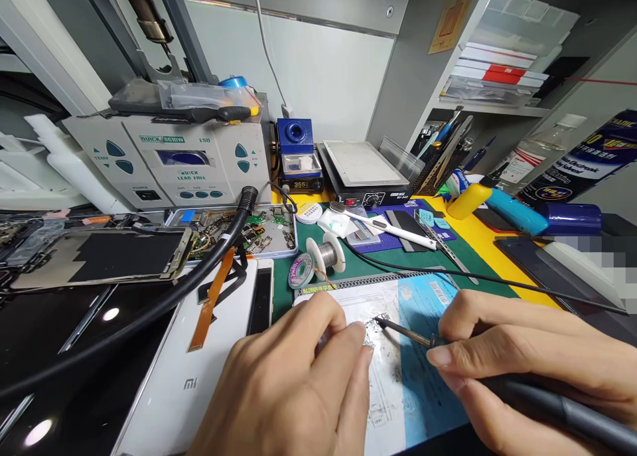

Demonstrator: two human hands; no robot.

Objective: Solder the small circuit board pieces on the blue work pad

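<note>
My right hand grips a dark-handled soldering iron, and its thin metal tip reaches left over a white and blue work sheet smeared with silvery solder. The tip ends close to the fingertips of my left hand. Those fingers are pinched together just above the sheet, near a small solder-covered patch. Whatever they may hold is hidden or too small to tell.
A long-handled tweezer lies beyond the sheet, next to a solder wire spool. Behind stand a hot-air rework station, a preheater plate and a tray of phone parts. A black hose crosses a white phone at left.
</note>
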